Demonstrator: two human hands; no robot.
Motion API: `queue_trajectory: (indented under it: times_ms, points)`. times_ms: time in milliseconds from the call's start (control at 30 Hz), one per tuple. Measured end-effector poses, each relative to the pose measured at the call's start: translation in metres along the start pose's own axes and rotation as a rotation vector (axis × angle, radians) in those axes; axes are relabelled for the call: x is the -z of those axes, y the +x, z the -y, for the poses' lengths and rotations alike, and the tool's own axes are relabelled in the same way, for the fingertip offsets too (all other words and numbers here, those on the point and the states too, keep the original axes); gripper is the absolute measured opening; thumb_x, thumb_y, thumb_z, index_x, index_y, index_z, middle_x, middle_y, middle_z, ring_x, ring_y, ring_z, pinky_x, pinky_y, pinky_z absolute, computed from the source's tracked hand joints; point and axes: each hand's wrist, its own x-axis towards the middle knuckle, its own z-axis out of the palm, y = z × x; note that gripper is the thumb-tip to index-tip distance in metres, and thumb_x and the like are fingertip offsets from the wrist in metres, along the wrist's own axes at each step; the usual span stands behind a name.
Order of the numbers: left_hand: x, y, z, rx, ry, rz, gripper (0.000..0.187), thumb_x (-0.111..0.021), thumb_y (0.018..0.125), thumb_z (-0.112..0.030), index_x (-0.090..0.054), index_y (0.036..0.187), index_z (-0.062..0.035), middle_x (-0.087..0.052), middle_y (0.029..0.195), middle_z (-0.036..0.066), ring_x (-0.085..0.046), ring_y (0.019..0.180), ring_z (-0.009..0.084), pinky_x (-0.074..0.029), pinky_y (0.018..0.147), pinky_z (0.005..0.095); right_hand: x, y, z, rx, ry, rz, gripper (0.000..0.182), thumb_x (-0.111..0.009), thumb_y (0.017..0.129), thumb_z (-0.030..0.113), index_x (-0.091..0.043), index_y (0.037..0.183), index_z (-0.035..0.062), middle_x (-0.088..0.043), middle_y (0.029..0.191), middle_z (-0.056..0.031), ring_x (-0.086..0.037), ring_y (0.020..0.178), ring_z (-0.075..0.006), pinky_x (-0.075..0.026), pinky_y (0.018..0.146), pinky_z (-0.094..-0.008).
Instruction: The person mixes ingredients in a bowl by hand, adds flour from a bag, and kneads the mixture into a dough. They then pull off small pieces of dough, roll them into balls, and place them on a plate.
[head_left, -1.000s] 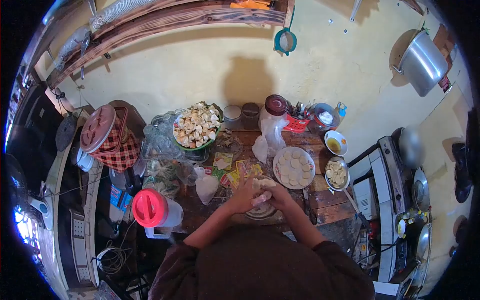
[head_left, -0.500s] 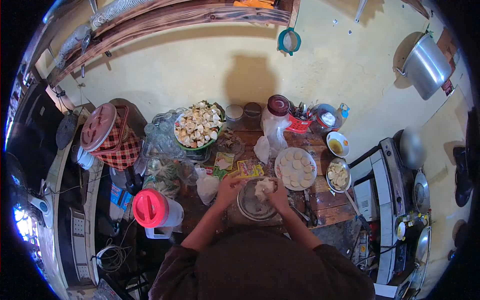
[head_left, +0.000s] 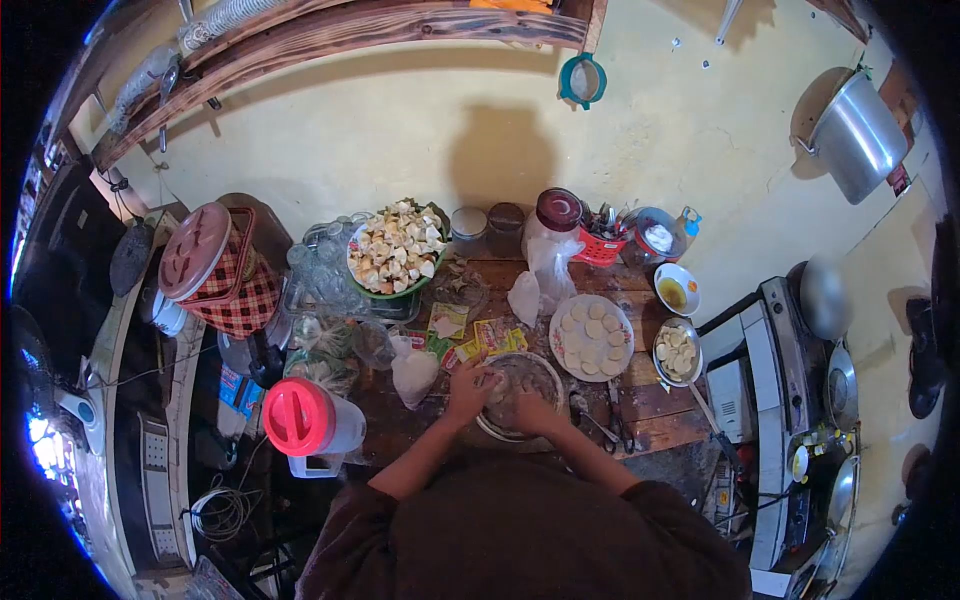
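A round bowl (head_left: pixel 487 427) stands on the wooden table close in front of me. My left hand (head_left: pixel 468 392) is at its left rim, with the thumb and fingers closed about the edge. Inside the bowl, my right hand (head_left: pixel 537 413) reaches down with its fingers blurred and partly hidden. The pale dough seen earlier is mostly covered by the hands, so whether the right fingers grip it cannot be made out. Just right of the bowl is a plate (head_left: pixel 589 376) with several flat round dough pieces. Yellow and green packets (head_left: pixel 493 337) lie behind the bowl.
Spoon-like utensils (head_left: pixel 597 430) lie right of the bowl. Further right are a bowl of pale slices (head_left: pixel 676 352) and a bowl of yellowish liquid (head_left: pixel 677 289). At left stand a red-lidded jug (head_left: pixel 300 418), a plastic bag (head_left: pixel 413 373) and a heaped basin (head_left: pixel 398 250). A stove (head_left: pixel 785 330) is at right.
My right hand has gone down into the bowl with the raised lump of dough, which is now mostly out of sight. My left hand has moved slightly right, onto the bowl's rim.
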Motion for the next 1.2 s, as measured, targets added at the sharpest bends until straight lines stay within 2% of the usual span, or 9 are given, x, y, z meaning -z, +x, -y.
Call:
queue_trajectory:
  times_ms: [133,233,300,533,633,733,800,900,1200]
  points:
    - [-0.002,-0.005,-0.004,0.086,-0.119,0.099,0.018,-0.064,0.072,-0.013,-0.066,0.086,-0.0017,-0.060,0.104,0.016,-0.058,0.098,0.0271,-0.041,0.089,0.0353,-0.066,0.034,0.002,-0.037,0.053,-0.206,0.087,-0.058,0.076,0.038,-0.015,0.132,-0.0120,-0.030,0.129,-0.0360,-0.023,0.125,-0.0466,-0.026,0.102,-0.0426]
    - [-0.006,-0.008,-0.003,0.137,-0.215,0.010,0.022,-0.059,0.070,-0.004,-0.063,0.092,-0.0010,-0.062,0.098,0.016,-0.059,0.096,0.0264,-0.042,0.088,0.0346,-0.050,0.027,0.008,-0.019,0.149,-0.302,0.086,-0.059,0.075,0.038,-0.015,0.131,-0.0100,-0.041,0.119,-0.0360,-0.037,0.117,-0.0447,-0.032,0.097,-0.0438]
    - [-0.004,-0.008,-0.008,0.098,-0.151,-0.042,0.035,-0.049,0.067,0.005,-0.057,0.100,0.0003,-0.061,0.097,0.016,-0.058,0.097,0.0269,-0.042,0.088,0.0344,-0.005,0.014,0.013,-0.122,0.418,0.033,0.070,-0.059,0.076,0.031,-0.029,0.128,-0.0046,-0.051,0.111,-0.0296,-0.048,0.106,-0.0414,-0.039,0.089,-0.0452]
    - [-0.012,-0.008,0.000,0.034,-0.186,-0.112,0.050,-0.040,0.065,0.011,-0.045,0.114,0.0003,-0.058,0.101,0.019,-0.057,0.097,0.0286,-0.042,0.087,0.0359,-0.034,0.034,-0.031,0.056,0.477,-0.102,0.053,-0.069,0.062,0.022,-0.051,0.109,0.0031,-0.061,0.096,-0.0195,-0.058,0.090,-0.0362,-0.045,0.079,-0.0421]
    - [-0.007,-0.008,-0.013,0.083,-0.137,-0.084,0.052,-0.041,0.066,0.010,-0.043,0.116,-0.0007,-0.059,0.100,0.020,-0.057,0.096,0.0317,-0.042,0.086,0.0368,-0.007,0.025,-0.028,0.143,0.336,0.099,0.053,-0.069,0.058,0.017,-0.053,0.107,0.0040,-0.062,0.094,-0.0170,-0.059,0.088,-0.0344,-0.046,0.079,-0.0409]
    - [-0.010,-0.007,-0.005,0.163,-0.060,-0.046,0.052,-0.043,0.066,0.010,-0.044,0.117,-0.0023,-0.058,0.101,0.021,-0.056,0.098,0.0345,-0.043,0.086,0.0377,0.001,0.015,-0.016,-0.052,0.132,0.090,0.054,-0.068,0.057,0.014,-0.053,0.108,0.0062,-0.061,0.093,-0.0179,-0.059,0.087,-0.0326,-0.046,0.077,-0.0412]
    - [-0.009,-0.006,-0.004,0.138,-0.125,-0.043,0.053,-0.045,0.067,0.010,-0.044,0.118,-0.0041,-0.058,0.102,0.021,-0.055,0.100,0.0358,-0.043,0.085,0.0384,0.006,0.001,-0.002,-0.140,-0.020,-0.466,0.054,-0.067,0.057,0.012,-0.054,0.109,0.0094,-0.062,0.089,-0.0176,-0.060,0.084,-0.0331,-0.047,0.074,-0.0424]
    - [-0.007,-0.007,-0.011,0.146,-0.090,-0.037,0.053,-0.046,0.067,0.010,-0.044,0.118,-0.0047,-0.058,0.103,0.021,-0.055,0.101,0.0344,-0.043,0.085,0.0378,0.019,-0.009,-0.013,0.012,0.118,-0.227,0.046,-0.068,0.060,0.016,-0.057,0.104,0.0093,-0.061,0.083,-0.0170,-0.059,0.082,-0.0343,-0.047,0.071,-0.0437]
    - [-0.009,-0.008,-0.009,0.198,-0.132,-0.040,0.054,-0.046,0.068,0.011,-0.042,0.119,-0.0035,-0.057,0.105,0.022,-0.056,0.101,0.0325,-0.043,0.086,0.0367,-0.026,0.007,-0.020,-0.059,-0.004,-0.327,0.036,-0.061,0.072,0.025,-0.059,0.098,0.0013,-0.060,0.084,-0.0189,-0.059,0.080,-0.0359,-0.047,0.073,-0.0433]
